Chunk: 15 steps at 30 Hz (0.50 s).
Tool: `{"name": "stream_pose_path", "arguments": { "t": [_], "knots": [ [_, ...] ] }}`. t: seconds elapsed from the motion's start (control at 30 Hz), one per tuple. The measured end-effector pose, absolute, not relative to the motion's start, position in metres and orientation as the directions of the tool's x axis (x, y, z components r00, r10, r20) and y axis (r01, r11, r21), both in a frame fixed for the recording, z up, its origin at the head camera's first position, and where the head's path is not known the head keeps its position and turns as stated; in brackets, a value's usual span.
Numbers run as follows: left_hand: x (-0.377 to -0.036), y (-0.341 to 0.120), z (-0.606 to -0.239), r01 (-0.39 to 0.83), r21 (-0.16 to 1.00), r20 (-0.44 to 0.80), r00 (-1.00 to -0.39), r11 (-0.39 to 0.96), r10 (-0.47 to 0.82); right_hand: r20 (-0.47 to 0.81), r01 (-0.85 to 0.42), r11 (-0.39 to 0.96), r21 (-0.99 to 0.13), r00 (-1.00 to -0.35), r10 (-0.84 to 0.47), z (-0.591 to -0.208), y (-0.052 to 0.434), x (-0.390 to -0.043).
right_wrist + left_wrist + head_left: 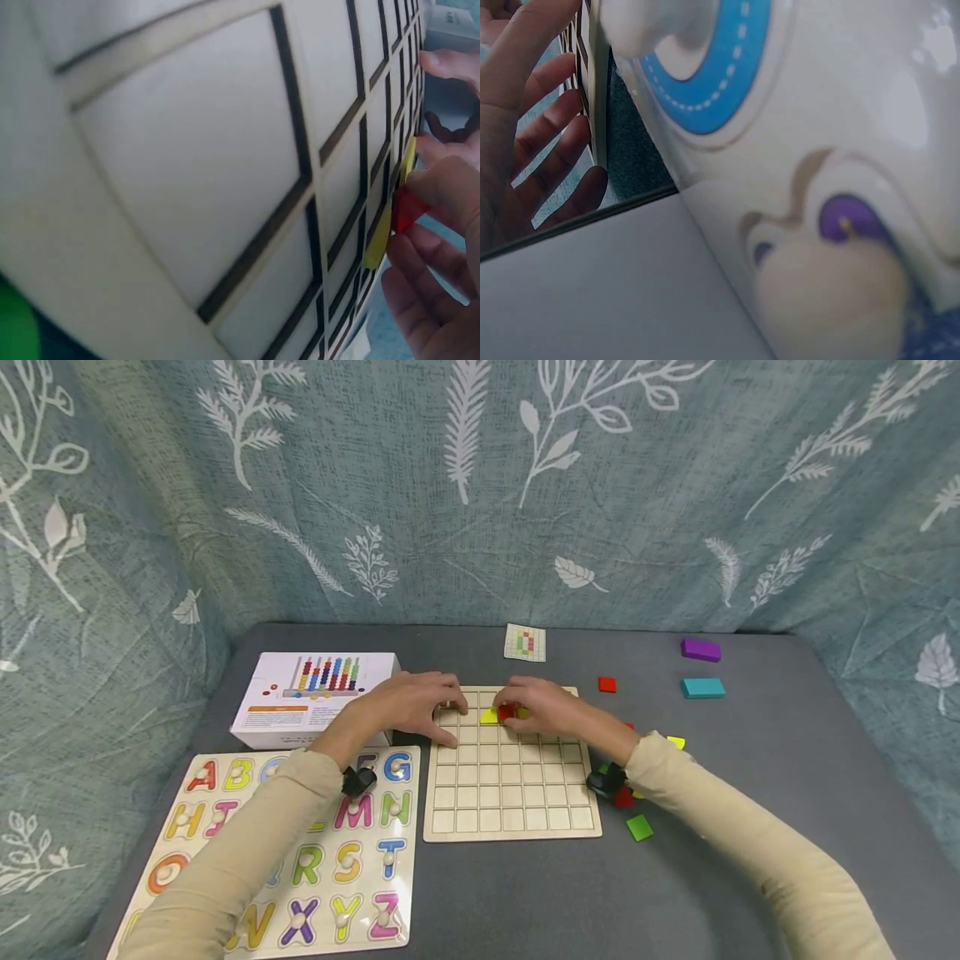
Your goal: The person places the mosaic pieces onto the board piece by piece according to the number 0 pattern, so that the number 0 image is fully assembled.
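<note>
A wooden grid board [513,818] lies flat on the dark table. Over its upper rows my right hand [546,703] pinches a red square tile [407,209] between thumb and fingers. The red tile is tilted, between a yellow tile [488,717] on its left and a second yellow tile [378,241] on its right, the latter partly hidden by my fingers in the head view. My left hand [417,705] is at the board's upper left corner, fingers loosely bent and spread, holding nothing. In the left wrist view those fingers [555,146] are beside the board's edge.
A letter puzzle board [408,868] and a white box [322,731] lie left. A small pattern card [525,643] is behind the grid. On the right are a red tile [607,684], a green tile [640,827], several other loose tiles, a purple block [701,650] and a teal block [702,688].
</note>
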<state>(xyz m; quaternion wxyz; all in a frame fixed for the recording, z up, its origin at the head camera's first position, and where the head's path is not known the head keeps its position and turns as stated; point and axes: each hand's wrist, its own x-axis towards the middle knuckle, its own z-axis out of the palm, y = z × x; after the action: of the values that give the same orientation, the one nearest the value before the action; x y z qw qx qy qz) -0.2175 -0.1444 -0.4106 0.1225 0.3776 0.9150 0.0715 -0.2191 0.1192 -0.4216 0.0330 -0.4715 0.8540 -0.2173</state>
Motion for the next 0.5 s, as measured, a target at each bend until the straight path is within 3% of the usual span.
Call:
{"name": "stream_pose_path", "arguments": {
  "t": [0.33,0.5],
  "knots": [
    [-0.2174,-0.1458,-0.4099,0.686,0.235,-0.152,-0.674,0.689,0.723,0.115,-0.804,0.493,-0.333,-0.553,-0.825,-0.4212,0.1183,-0.2184],
    [-0.2177,-0.1456,-0.4105,0.684,0.234,-0.154,-0.676,0.691,0.721,0.109,-0.787,0.508,-0.35,-0.573,-0.813,-0.4206,0.1193,-0.2172]
  ]
}}
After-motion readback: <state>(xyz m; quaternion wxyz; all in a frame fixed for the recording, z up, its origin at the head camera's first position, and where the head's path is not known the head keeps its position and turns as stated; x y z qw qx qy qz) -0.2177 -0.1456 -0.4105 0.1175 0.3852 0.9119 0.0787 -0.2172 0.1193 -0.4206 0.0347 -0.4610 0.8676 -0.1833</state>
